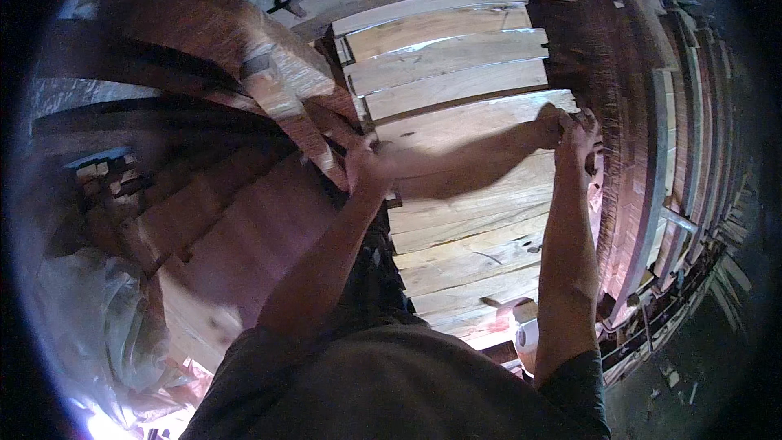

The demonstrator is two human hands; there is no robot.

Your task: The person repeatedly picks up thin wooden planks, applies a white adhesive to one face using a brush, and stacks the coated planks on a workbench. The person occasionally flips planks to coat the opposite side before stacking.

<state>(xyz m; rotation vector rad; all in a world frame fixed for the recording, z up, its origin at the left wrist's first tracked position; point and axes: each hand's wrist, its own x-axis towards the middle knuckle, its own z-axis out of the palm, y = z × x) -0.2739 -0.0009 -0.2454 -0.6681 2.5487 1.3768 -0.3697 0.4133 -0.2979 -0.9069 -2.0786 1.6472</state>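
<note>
My left hand (pixel 366 165) grips the left end of a pale wooden board (pixel 423 126); its fingertips are partly hidden. At the board's right end, my right hand (pixel 580 134) has its fingers curled around the edge. The board spans the gap between my two hands, above a layer of similar boards (pixel 448 269) laid side by side. A dark, arm-shaped shadow crosses the wood between my hands. More pale planks (pixel 444 53) lie in rows just beyond the board, their ends uneven.
On the left stand timber pieces (pixel 277 81) wrapped in clear film, with crumpled plastic sheeting (pixel 110 318) nearer me. Tall board stacks (pixel 660 163) rise close on the right. Wood scraps (pixel 729 285) litter the floor there. A whitish object (pixel 528 338) sits beside my right forearm.
</note>
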